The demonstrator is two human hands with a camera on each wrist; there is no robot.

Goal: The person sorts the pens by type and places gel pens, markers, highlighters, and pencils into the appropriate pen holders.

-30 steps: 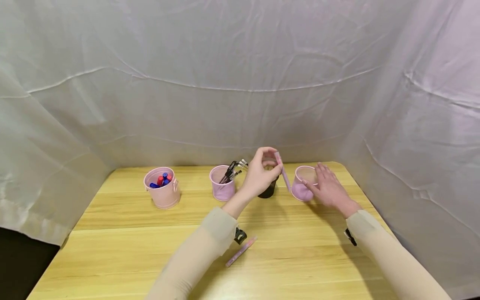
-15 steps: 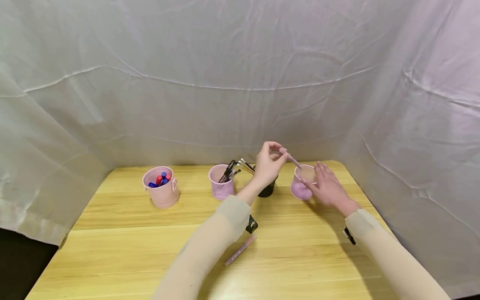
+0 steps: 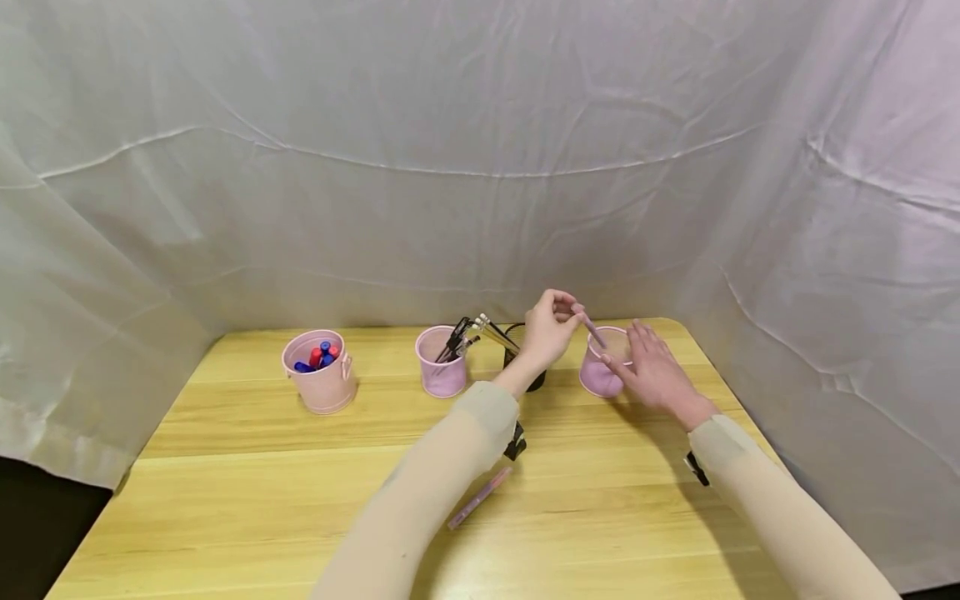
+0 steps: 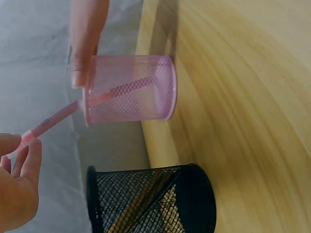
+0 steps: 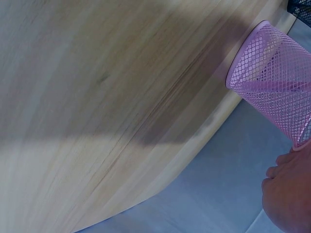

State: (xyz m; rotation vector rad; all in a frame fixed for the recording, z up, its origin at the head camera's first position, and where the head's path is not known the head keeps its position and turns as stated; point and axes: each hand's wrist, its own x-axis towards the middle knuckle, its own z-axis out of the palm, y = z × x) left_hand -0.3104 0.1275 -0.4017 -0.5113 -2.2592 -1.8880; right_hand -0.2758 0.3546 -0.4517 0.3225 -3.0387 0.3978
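Note:
My left hand [image 3: 551, 329] pinches the end of a slim pink-purple pen [image 4: 53, 119] between thumb and fingers. It slants down at the mouth of the right-hand pink mesh pen cup [image 3: 600, 375]. Through the mesh in the left wrist view, a pink stretch of pen shows inside the cup, in line with the held one. My right hand [image 3: 656, 371] lies against this cup's rim from the right, fingers straight and thumb along the front. A second pink-purple pen [image 3: 480, 498] lies on the table nearer to me.
Just left of that cup stands a black mesh cup [image 4: 146, 199] with pencils, partly behind my left hand. Farther left are a pink cup [image 3: 442, 377] holding black pens and a pink bucket [image 3: 324, 392] with red and blue markers. A grey curtain [image 3: 420, 233] hangs behind the wooden table [image 3: 247, 500].
My left hand has moved right, carrying the pen from beside the black cup to the right-hand pink cup's mouth and tilting it. My right hand has stayed at the rim.

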